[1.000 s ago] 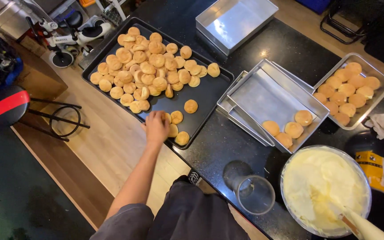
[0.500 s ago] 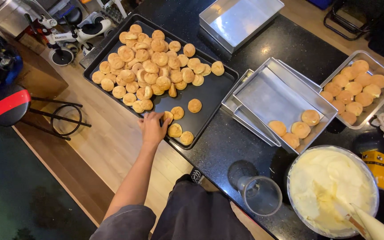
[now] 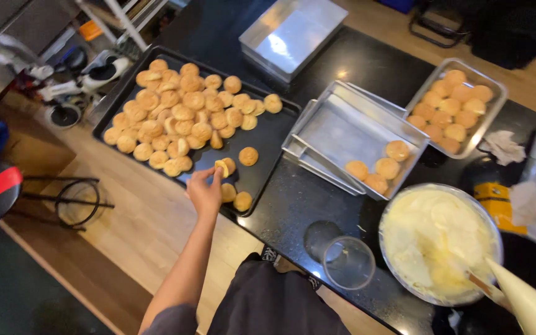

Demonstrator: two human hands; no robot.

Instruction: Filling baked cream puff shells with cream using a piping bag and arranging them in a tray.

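Picking step: left hand (image 3: 205,193) pinches a cream puff shell (image 3: 221,167) at six o'clock on the black baking tray (image 3: 268,139); right hand unseen, state unknown; next needs a clean lift

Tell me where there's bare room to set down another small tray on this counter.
Bare black counter lies between the dark baking tray, the clear cup and the steel trays. The right end is crowded around the cream bowl. The left hand picks at the dark tray's near corner.
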